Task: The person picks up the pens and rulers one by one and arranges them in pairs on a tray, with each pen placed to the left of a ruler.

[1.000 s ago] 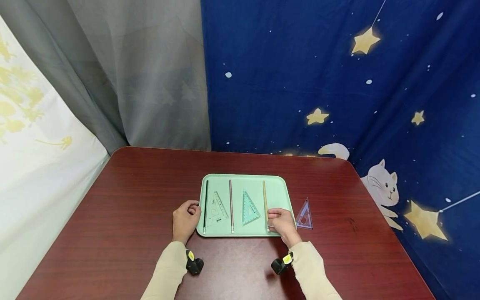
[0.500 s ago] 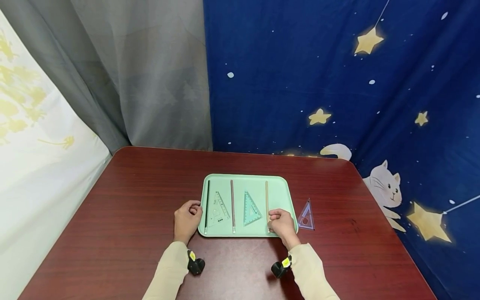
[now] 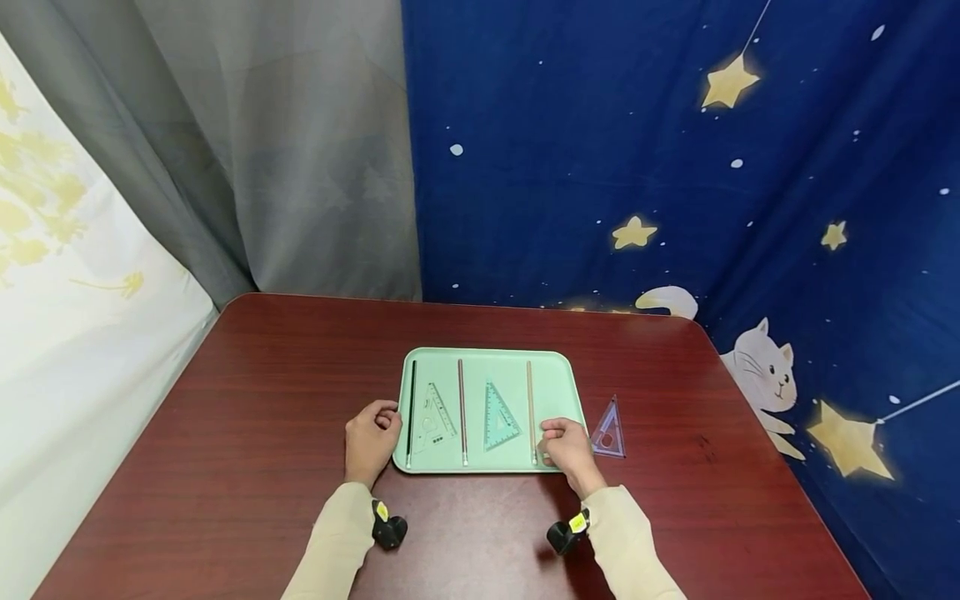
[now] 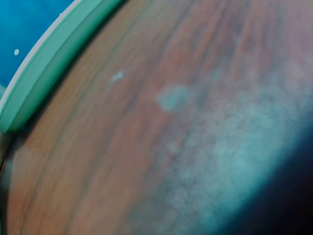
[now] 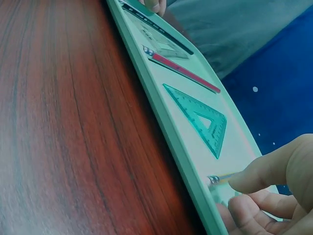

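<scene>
In the head view a pale green tray (image 3: 555,379) lies on the table. My left hand (image 3: 369,443) holds its left rim with curled fingers. My right hand (image 3: 568,450) is over the tray's near right corner, fingers loosely bent beside a yellowish pencil (image 3: 530,400). In the right wrist view, the thumb overlaps that pencil (image 5: 220,178), whose eraser end points to the near rim. Leftward on the tray lie a teal set square (image 3: 498,419), a red pencil (image 3: 462,408), a clear set square (image 3: 436,419) and a black pencil (image 3: 412,408), spaced side by side.
A purple set square (image 3: 609,433) lies on the dark red table (image 3: 300,358), just right of the tray. Behind the table hang a grey curtain (image 3: 322,167) and a blue starry one (image 3: 525,208). The left wrist view shows mostly table and the tray's edge (image 4: 54,54).
My right hand has let go of the yellowish pencil and shifted slightly right. The pencil has turned a little straighter. My left hand stays at the tray's left rim.
</scene>
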`<control>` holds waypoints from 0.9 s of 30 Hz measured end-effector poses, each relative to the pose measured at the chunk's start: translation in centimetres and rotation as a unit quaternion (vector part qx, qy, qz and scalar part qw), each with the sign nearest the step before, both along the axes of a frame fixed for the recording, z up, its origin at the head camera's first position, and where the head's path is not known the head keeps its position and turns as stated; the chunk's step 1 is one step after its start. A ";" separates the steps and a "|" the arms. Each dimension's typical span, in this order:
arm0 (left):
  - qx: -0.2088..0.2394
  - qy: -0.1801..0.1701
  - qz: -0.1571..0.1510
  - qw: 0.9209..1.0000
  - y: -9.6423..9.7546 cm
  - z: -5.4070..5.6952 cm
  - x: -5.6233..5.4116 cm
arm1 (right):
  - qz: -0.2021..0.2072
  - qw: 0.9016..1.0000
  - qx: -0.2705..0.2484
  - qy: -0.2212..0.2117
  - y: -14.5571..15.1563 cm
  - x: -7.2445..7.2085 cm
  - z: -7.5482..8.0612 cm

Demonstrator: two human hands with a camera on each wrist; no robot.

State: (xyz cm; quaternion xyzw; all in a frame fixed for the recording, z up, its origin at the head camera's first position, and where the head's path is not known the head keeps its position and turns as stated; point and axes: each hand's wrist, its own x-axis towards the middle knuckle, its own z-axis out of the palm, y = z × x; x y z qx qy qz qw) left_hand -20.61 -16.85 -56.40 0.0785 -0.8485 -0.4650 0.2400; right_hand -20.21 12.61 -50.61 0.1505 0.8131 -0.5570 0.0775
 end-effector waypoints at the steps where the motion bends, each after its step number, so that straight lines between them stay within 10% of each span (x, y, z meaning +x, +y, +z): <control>1: 0.000 -0.005 -0.002 1.000 0.0 0.1 0.0 | -0.001 1.000 -0.002 -0.002 0.1 0.0 0.0; 27: 0.000 0.005 -0.004 1.000 0.0 0.1 0.1 | -0.022 0.999 -0.025 0.001 4.5 -0.1 0.7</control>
